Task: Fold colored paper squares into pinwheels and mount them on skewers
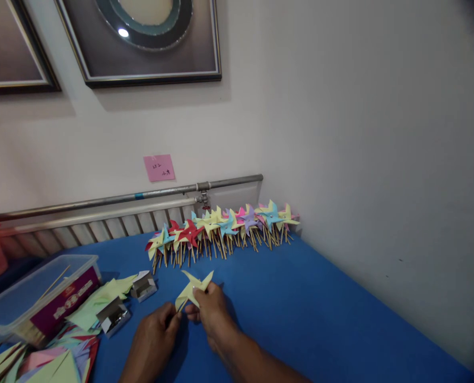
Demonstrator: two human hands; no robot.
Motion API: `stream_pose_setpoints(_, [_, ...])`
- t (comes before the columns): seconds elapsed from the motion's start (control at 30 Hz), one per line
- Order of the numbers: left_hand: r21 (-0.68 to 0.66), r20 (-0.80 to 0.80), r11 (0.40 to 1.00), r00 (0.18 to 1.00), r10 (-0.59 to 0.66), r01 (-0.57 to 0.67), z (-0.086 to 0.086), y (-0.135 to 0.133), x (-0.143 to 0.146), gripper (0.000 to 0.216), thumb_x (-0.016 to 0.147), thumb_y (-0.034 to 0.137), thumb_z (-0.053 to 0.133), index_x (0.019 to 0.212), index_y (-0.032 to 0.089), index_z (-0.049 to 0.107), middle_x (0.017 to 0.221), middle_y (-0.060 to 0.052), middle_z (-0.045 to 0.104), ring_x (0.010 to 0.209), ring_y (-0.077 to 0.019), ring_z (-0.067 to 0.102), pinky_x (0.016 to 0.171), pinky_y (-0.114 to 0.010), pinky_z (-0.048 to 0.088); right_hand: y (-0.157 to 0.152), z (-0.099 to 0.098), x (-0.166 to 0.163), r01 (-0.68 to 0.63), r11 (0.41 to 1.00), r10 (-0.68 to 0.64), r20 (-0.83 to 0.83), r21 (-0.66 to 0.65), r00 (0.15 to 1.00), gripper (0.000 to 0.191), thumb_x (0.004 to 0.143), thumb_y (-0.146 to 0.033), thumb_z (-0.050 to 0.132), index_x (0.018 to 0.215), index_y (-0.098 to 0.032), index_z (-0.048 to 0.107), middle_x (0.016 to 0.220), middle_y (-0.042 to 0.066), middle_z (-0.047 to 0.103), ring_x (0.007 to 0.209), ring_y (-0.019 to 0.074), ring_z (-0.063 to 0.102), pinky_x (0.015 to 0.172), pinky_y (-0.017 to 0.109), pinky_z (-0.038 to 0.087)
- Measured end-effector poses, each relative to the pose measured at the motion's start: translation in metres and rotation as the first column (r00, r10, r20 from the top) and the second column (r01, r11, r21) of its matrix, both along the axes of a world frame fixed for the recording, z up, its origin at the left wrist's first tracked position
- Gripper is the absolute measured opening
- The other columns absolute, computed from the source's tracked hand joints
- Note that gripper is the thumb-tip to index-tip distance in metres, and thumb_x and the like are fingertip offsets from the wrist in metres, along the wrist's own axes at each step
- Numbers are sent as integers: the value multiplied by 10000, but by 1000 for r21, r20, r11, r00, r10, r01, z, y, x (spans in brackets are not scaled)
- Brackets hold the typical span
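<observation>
A pale yellow paper pinwheel (186,296) is held just above the blue tabletop, its blades folded towards the middle. My right hand (214,310) pinches it, the thumb pressed on its centre beside a small shiny pin head. Below the blades, the fingers of my left hand (156,332) close around a thin wooden stick (182,306). Most of the stick is hidden by the fingers and the paper. To the left of my hands lie two small open boxes, the nearer box (113,317) with shiny metal bits and the farther box (143,286).
Several finished pinwheels (227,225) on sticks stand along the radiator (101,230). At left are a clear plastic bin (72,260) with sticks, pale yellow paper pieces (95,306) and a coloured paper stack (57,367). A wall (360,159) borders the right side.
</observation>
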State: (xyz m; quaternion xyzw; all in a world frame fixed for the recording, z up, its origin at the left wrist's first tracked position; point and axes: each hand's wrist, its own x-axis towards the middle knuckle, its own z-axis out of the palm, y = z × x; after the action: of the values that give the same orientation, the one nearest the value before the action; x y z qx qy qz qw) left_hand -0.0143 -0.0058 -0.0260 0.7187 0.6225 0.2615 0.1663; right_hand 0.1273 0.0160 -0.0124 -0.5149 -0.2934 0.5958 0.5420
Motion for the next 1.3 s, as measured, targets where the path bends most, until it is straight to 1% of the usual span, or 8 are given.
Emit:
stream_pose_setpoints(0.2, [-18,3,1000,1000,1,-1,3,-1,1,272,918,356,467,696,222,549,633,1,625,639,-182,602,624,-264,351,0,2,0,-5,1000,5,2,-1,1000,113,945,-143,520,980,-182,620,630,-19,702,483,134,674,445,195,494])
stream_pose_setpoints(0.4, [-13,6,1000,1000,-2,2,3,0,0,276,913,372,461,698,223,547,634,2,622,644,-185,599,627,-264,356,0,3,0,16,1000,-16,5,-11,1000,81,927,-149,550,949,-183,620,610,-21,697,478,144,673,441,209,493])
stream_pose_setpoints(0.63, [-10,21,1000,1000,-4,4,3,0,1,295,905,400,461,692,222,559,629,6,619,635,-180,590,623,-261,352,-1,5,0,7,1000,-7,9,-19,1000,93,934,-133,536,960,-172,616,621,-19,707,488,142,679,452,211,503])
stream_pose_setpoints(0.8, [-15,11,1000,1000,-7,7,2,1,1,309,907,412,455,681,223,548,624,4,619,630,-184,591,618,-266,353,0,5,-1,8,999,-7,16,-38,1000,98,947,-131,524,948,-183,607,594,-31,686,467,138,663,438,206,481])
stream_pose_setpoints(0.97, [-23,10,1000,1000,-10,11,0,1,0,303,918,409,446,704,221,549,642,3,622,649,-185,601,627,-264,357,1,3,0,7,999,-7,13,-33,1000,72,936,-142,548,947,-183,607,606,-23,692,474,142,666,442,209,486])
stream_pose_setpoints(1.13, [-19,-6,1000,1000,-1,1,0,0,1,296,925,391,445,703,219,539,639,4,613,648,-181,592,628,-264,343,1,2,1,0,1000,0,14,-29,1000,94,952,-130,529,966,-175,611,701,4,731,486,136,681,453,211,505])
stream_pose_setpoints(1.3, [-40,9,999,1000,3,-3,4,-1,3,289,930,368,446,704,213,540,656,-1,627,674,-183,611,635,-263,337,1,5,1,4,999,-3,26,-42,1000,109,960,-118,526,935,-178,613,655,3,711,484,138,678,440,200,491])
